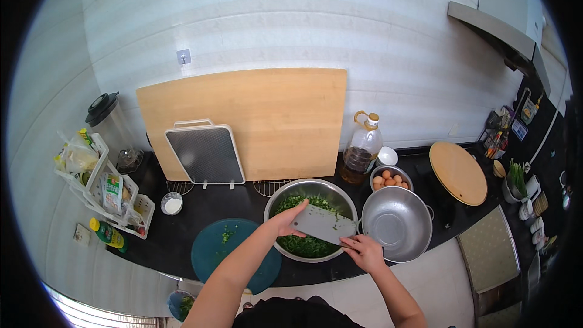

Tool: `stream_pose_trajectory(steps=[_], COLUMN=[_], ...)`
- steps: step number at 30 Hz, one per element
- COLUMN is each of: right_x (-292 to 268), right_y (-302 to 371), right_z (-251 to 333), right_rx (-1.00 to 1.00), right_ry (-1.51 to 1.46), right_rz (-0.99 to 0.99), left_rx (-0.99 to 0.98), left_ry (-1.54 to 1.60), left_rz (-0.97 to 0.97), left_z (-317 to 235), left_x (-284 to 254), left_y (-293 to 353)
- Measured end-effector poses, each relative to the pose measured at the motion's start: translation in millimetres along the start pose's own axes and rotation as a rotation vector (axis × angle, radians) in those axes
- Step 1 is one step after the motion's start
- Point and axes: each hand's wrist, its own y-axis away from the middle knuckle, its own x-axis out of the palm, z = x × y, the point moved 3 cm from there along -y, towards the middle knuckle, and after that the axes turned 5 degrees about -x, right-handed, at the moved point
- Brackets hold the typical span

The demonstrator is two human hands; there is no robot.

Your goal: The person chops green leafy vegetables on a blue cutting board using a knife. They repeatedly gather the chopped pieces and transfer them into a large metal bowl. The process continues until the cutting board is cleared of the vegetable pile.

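Observation:
A cleaver (325, 225) with a broad grey blade lies nearly flat over a steel bowl (341, 197), bits of green stuck to the blade. My right hand (365, 254) is closed around its handle at the bowl's right front edge. At the other end of the blade, my left hand (288, 221) grips it, with fingers above and below. Finely chopped greens (306, 246) fill much of the bowl; the blade hides their middle. Left of the bowl, partly behind my left forearm, is a round teal cutting board (209, 258) with a few chopped greens on it.
An empty metal basin (395, 225) stands right of the bowl, with a bowl of eggs (388, 179) behind. An oil jug (363, 149), large wooden board (291, 121) and grey board (206, 155) stand at the back. White baskets (143, 209) and a green bottle (109, 235) are left.

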Motion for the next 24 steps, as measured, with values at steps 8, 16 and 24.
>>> stream_pose_trajectory(steps=[8,16,24], right_x=[7,24,80], right_y=[18,-1,-14], right_z=[-16,10,59], right_rx=[0.235,0.396,0.638], right_ry=[0.120,-0.028,-0.689], right_rz=[-0.065,-0.010,0.014], left_rx=[0.329,0.643,0.668], left_ry=[-0.791,-1.310,-0.385], left_rz=[-0.467,-0.708,-0.793], left_z=[15,61,71], left_x=[-41,-18,-77], left_y=[-19,-7,47])
